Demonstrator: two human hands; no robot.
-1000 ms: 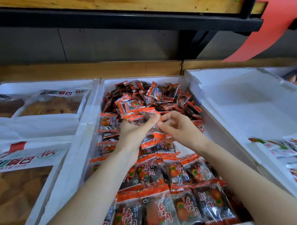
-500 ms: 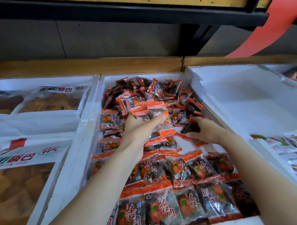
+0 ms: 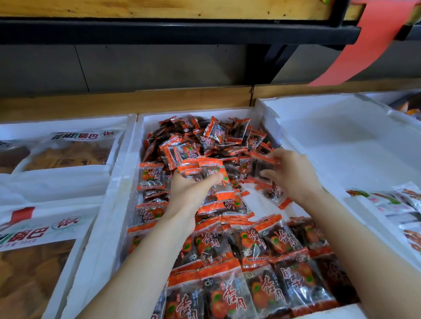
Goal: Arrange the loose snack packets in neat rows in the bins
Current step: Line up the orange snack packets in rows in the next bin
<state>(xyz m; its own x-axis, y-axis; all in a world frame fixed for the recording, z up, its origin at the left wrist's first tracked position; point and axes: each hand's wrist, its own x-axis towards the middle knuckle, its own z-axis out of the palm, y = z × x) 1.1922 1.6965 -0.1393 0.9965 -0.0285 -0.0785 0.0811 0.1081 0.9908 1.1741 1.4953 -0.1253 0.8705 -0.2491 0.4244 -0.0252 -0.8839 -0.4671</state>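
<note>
The left grip (image 3: 189,191) is closed around a stack (image 3: 205,170) of orange-edged snack packets, thumb across the front and fingers behind, and holds it upright over the middle of the white foam bin (image 3: 124,187). The right grip (image 3: 296,177) is just to the right of it, near the bin's right wall, fingers curled and pinching a single dark packet (image 3: 262,162) by its side; that packet and the fingertips are blurred, so the exact hold is hard to make out.

Inside the bin, the near half carries packets laid flat in overlapping rows (image 3: 251,244), printed faces up and orange seals running across. The far half holds a loose pile (image 3: 203,138) of the same packets, tumbled at all angles against the back wall. Between pile and rows, under the right grip, a bare white patch of the bin's floor shows with a few stray packets on it.

A bin on the left holds large clear bags (image 3: 59,154) of pale crisps with printed labels. To the right is another white bin (image 3: 335,120), and pale packets (image 3: 411,203) lie at the right edge. A red ribbon (image 3: 368,39) hangs from the shelf (image 3: 151,31) above.
</note>
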